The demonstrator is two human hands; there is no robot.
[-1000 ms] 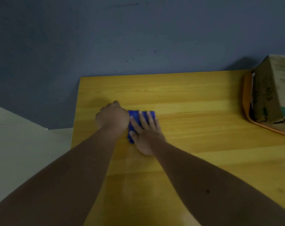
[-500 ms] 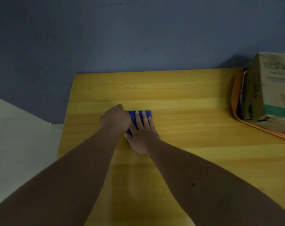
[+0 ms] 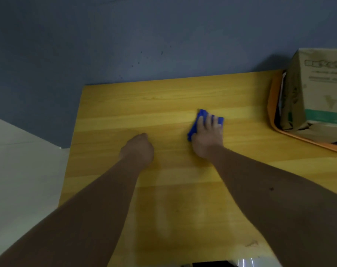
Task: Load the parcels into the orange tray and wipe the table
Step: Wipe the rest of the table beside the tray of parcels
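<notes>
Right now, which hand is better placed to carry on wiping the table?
Right. The right hand lies flat on the blue cloth on the wooden table; the left hand rests curled beside it, off the cloth.

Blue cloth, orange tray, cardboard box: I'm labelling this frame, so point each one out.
blue cloth (image 3: 202, 113), head view, bare far corner.
orange tray (image 3: 272, 105), head view, left wall.
cardboard box (image 3: 325, 89), head view, printed front face.

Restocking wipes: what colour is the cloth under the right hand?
Blue; the cloth shows clearly in the head view.
</notes>
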